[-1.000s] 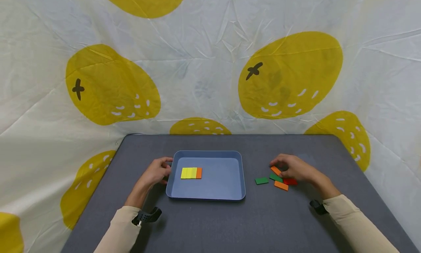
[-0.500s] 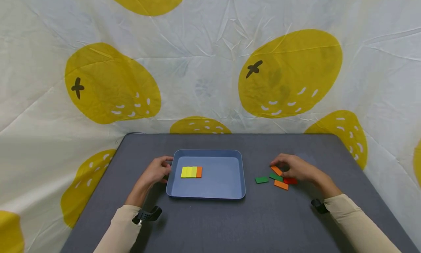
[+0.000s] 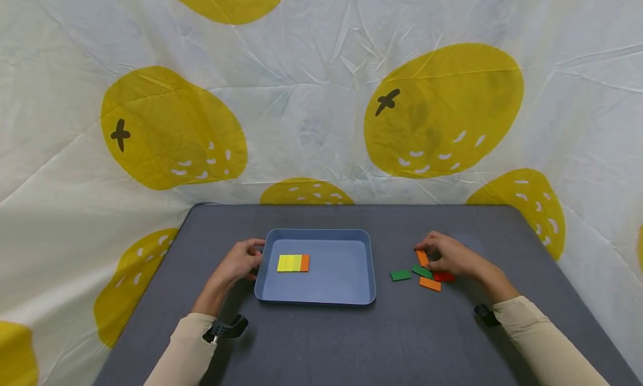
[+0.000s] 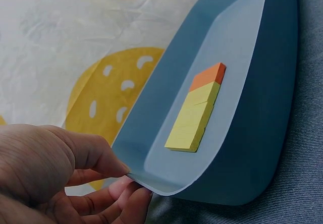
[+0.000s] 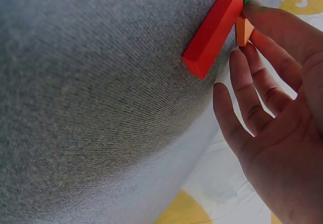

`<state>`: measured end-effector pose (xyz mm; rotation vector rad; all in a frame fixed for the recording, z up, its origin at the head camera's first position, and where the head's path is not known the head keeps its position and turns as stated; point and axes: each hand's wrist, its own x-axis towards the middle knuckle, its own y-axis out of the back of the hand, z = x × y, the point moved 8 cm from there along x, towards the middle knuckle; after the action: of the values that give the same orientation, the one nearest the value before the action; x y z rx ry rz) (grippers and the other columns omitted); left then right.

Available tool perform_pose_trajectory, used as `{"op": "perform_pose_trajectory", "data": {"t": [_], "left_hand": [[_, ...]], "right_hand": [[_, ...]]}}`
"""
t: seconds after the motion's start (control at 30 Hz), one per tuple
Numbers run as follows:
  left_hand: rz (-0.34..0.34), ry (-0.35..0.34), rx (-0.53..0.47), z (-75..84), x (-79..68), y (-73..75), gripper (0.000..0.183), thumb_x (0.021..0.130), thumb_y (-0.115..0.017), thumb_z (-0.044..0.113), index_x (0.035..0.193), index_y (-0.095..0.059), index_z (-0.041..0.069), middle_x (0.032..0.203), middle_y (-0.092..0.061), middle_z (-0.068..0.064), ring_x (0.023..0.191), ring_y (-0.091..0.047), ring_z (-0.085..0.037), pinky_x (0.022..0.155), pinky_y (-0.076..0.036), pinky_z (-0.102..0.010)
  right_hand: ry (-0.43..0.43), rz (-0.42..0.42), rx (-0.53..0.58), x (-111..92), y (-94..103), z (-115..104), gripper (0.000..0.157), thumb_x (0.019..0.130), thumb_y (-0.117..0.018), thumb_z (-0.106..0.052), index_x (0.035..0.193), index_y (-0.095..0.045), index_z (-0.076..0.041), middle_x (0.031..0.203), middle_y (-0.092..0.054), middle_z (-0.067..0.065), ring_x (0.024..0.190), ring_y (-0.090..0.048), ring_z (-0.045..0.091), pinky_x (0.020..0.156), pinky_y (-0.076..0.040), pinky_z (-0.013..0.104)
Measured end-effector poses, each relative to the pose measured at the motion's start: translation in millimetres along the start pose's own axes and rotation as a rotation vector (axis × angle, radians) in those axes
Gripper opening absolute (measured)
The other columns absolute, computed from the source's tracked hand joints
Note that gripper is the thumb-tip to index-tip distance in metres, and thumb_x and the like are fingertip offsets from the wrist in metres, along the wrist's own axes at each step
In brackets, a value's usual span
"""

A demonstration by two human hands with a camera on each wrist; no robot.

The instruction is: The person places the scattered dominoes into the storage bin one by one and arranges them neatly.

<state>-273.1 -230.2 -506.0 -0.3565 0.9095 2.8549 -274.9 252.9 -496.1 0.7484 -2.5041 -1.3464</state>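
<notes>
My left hand (image 3: 240, 262) pinches the left rim of a blue tray (image 3: 339, 271), thumb over the edge and fingers outside, as the left wrist view shows. Inside the tray, several yellow tiles (image 3: 288, 263) lie in a row, with one orange tile (image 3: 305, 263) against their right end. On the right, my right hand (image 3: 449, 256) holds another orange tile (image 3: 422, 257) between thumb and forefinger, above a small loose group. In the right wrist view a red tile (image 5: 213, 35) lies just beside the thumb, and the held tile is partly hidden.
Around the right hand lie a green tile (image 3: 422, 271), a second green tile (image 3: 400, 275), an orange tile (image 3: 430, 284) and the red one. All rest on a dark grey table (image 3: 321, 347). A lemon-print cloth (image 3: 311, 124) hangs behind.
The orange tile in my right hand has turned to stand more lengthwise, and the fingertips have moved slightly away from me. My left hand stays on the tray rim.
</notes>
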Motion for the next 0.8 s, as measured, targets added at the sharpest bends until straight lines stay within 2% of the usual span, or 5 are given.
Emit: {"op": "perform_pose_trajectory", "data": {"t": [0.23,0.47,0.67,0.8], "left_hand": [[-0.008,0.002,-0.012,-0.4,-0.3,-0.6,0.052,0.095,-0.056,0.001,0.146,-0.05,0.003,0.105,-0.06,-0.017,0.085,-0.06,-0.028,0.062,-0.058,-0.04],[-0.025,-0.017,-0.053,0.7,0.0,-1.0,0.053,0.096,-0.053,0.0,0.148,-0.048,0.002,0.103,-0.058,-0.017,0.084,-0.058,-0.027,0.062,-0.057,-0.039],[-0.026,-0.033,-0.039,1.3,-1.7,-0.2,0.052,0.097,-0.052,0.001,0.148,-0.047,0.002,0.103,-0.059,-0.018,0.085,-0.059,-0.027,0.062,-0.057,-0.04],[-0.023,-0.027,-0.027,-1.0,-3.4,-0.4,0.051,0.097,-0.054,0.002,0.148,-0.049,0.003,0.103,-0.059,-0.017,0.085,-0.059,-0.027,0.063,-0.057,-0.04]], "right_hand": [[0.009,0.018,-0.053,2,0.9,0,0.038,0.088,-0.078,-0.011,0.123,-0.069,-0.002,0.111,-0.059,0.007,0.1,-0.059,0.026,0.082,-0.052,0.043],[-0.001,0.037,-0.106,3,4.4,-2,0.039,0.087,-0.079,-0.016,0.122,-0.071,-0.004,0.112,-0.062,0.007,0.098,-0.06,0.025,0.08,-0.052,0.042],[0.008,0.051,-0.111,4,6.5,-11,0.041,0.087,-0.08,-0.023,0.122,-0.07,-0.005,0.112,-0.064,0.007,0.099,-0.065,0.027,0.081,-0.054,0.046],[0.019,0.069,-0.104,5,6.0,-20,0.042,0.087,-0.08,-0.023,0.122,-0.07,-0.003,0.113,-0.065,0.007,0.098,-0.066,0.025,0.08,-0.055,0.043]]}}
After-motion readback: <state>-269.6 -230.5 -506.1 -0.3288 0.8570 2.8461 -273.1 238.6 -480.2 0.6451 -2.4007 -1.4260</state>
